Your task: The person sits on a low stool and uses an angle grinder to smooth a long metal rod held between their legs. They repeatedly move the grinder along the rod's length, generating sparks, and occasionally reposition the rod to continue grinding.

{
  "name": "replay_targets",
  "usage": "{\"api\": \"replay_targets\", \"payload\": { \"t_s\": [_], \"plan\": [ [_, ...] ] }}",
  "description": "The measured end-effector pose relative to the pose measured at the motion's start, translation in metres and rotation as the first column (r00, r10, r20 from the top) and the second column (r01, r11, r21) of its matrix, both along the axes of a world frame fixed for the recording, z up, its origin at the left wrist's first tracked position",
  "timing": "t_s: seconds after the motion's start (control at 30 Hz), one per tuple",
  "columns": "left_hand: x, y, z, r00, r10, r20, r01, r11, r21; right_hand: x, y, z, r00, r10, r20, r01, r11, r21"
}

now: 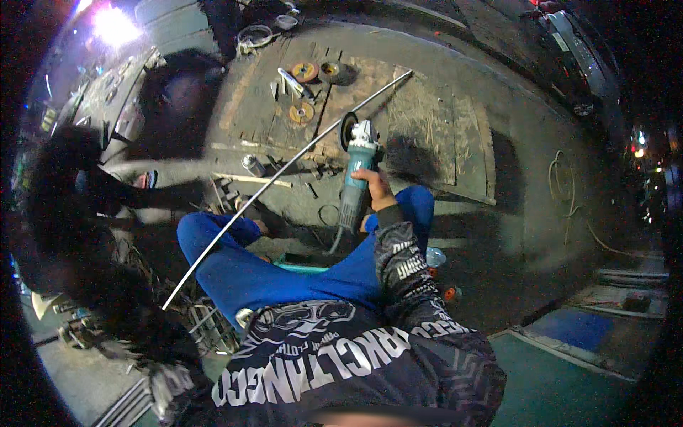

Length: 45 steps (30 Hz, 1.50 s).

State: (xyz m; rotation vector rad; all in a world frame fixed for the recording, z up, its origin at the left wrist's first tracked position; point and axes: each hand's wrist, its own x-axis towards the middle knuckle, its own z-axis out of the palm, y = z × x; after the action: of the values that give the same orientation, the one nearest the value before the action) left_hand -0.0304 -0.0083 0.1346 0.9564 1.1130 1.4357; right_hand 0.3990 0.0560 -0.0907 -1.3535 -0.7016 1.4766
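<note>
My right hand (375,186) is wrapped round the body of a teal and grey angle grinder (360,162). Its dark disc (348,131) faces left beside the silver gear head, and its cord trails down between my legs. A long thin metal rod (284,158) slants from beside my left thigh, over my left leg, to the worn wooden board (427,128) ahead. The grinder's disc is close to the rod; whether they touch I cannot tell. My left sleeve runs into the dark at the lower left, and no left hand shows.
On the board lie several round grinding discs (301,112) and a slim tube-shaped thing (295,83). A small can (252,166) and a wood strip (252,180) sit nearer my left foot. A hose (562,188) loops on the floor at right. A car (573,57) stands far right.
</note>
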Motion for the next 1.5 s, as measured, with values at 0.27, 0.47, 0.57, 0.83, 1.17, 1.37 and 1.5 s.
{"api": "replay_targets", "payload": {
  "t_s": [0.27, 0.47, 0.57, 0.83, 1.17, 1.37, 1.5],
  "plan": [
    [0.033, -0.128, -0.046, 0.880, -0.094, -0.466, -0.042, 0.961, -0.275, -0.014, 0.009, 0.031, 0.982, 0.025, -0.189, -0.024, 1.000, 0.010],
    [0.040, -0.182, -0.084, 0.873, -0.151, -0.464, -0.063, 0.908, -0.414, -0.020, 0.019, 0.010, 0.994, -0.042, -0.103, 0.045, 0.999, 0.022],
    [0.032, -0.178, -0.080, 0.857, -0.155, -0.492, -0.053, 0.922, -0.383, -0.024, 0.022, 0.009, 0.988, -0.022, -0.150, 0.036, 0.995, 0.090],
    [0.013, -0.104, -0.005, 0.795, -0.099, -0.598, 0.017, 0.990, -0.141, -0.021, 0.009, 0.033, 0.978, -0.011, -0.206, 0.026, 0.997, 0.069],
    [0.038, 0.012, 0.052, 0.759, -0.220, -0.613, 0.303, 0.953, 0.032, -0.019, 0.017, -0.008, 0.991, -0.040, -0.127, 0.044, 0.999, 0.028],
    [0.127, 0.075, -0.005, 0.627, -0.532, -0.569, 0.554, 0.818, -0.154, -0.055, 0.006, 0.026, 0.875, -0.073, -0.479, 0.095, 0.995, 0.021],
    [0.168, 0.075, -0.068, 0.358, -0.458, -0.814, 0.810, 0.586, 0.027, -0.078, 0.011, 0.067, 0.979, -0.011, -0.204, 0.087, 0.926, 0.368]
  ]
}}
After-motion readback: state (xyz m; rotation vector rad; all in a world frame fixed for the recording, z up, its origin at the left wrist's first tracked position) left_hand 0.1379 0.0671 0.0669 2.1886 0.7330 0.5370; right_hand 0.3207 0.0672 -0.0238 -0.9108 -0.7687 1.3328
